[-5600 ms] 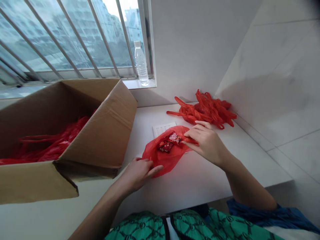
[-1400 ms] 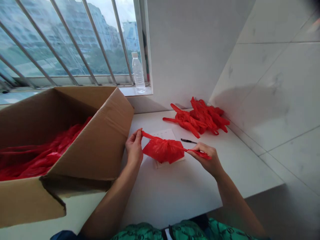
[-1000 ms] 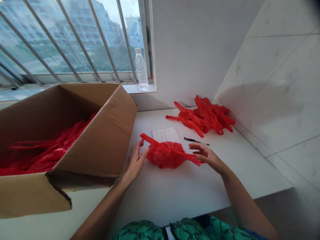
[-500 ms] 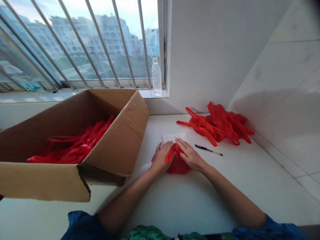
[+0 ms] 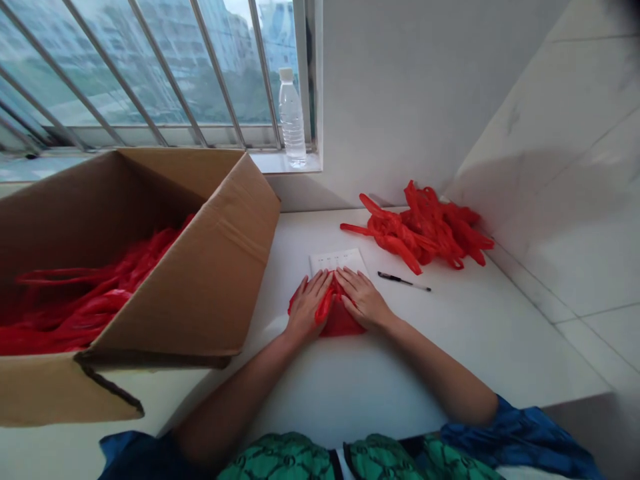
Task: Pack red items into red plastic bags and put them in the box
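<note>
A red plastic bag [image 5: 343, 321] lies on the white table, pressed under both of my hands. My left hand [image 5: 307, 303] rests flat on its left side, fingers stretched out and pointing away from me. On the right side of the bag lies my right hand [image 5: 367, 299], also flat with its fingers extended. The fingertips of the two hands nearly meet near the bag's top. Just beyond them is a white sheet of paper [image 5: 345, 257] with small marks, its near part covered by my hands. A black-and-clear pen [image 5: 404, 281] lies to the right of my right hand.
An open cardboard box [image 5: 235, 267] holding red plastic bags [image 5: 100, 300] stands at the left. A loose pile of red plastic bags [image 5: 425, 230] lies at the back right by the wall. A clear bottle [image 5: 293, 123] stands on the sill of the barred window.
The camera view has tilted down and shifted, so everything sits elsewhere in the picture. My hands stay on the red bag, with the fingers lying a little flatter and closer together.
</note>
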### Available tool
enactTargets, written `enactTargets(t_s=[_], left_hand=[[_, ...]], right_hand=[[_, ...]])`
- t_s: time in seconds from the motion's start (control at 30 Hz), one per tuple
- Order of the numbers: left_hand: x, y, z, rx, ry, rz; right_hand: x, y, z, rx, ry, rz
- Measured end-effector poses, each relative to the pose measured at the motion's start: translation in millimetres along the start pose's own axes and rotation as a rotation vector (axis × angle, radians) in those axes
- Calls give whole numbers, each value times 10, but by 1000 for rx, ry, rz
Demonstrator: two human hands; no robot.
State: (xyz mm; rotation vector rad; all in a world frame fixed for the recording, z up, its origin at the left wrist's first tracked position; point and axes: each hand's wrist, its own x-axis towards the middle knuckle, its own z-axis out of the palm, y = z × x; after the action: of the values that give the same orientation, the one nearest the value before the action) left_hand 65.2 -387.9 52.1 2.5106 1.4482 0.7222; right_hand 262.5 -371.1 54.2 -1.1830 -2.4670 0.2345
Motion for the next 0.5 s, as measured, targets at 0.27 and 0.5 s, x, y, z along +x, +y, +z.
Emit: enactTargets(t_s=[0.27,0.5], left_hand=[[-9,-22,54,36,-15,-12],[-14,-32,79,35,-19,-21]], right_hand=[[-4,14,41,-33,-4,-2],[-4,23,63,-22,-7,4]])
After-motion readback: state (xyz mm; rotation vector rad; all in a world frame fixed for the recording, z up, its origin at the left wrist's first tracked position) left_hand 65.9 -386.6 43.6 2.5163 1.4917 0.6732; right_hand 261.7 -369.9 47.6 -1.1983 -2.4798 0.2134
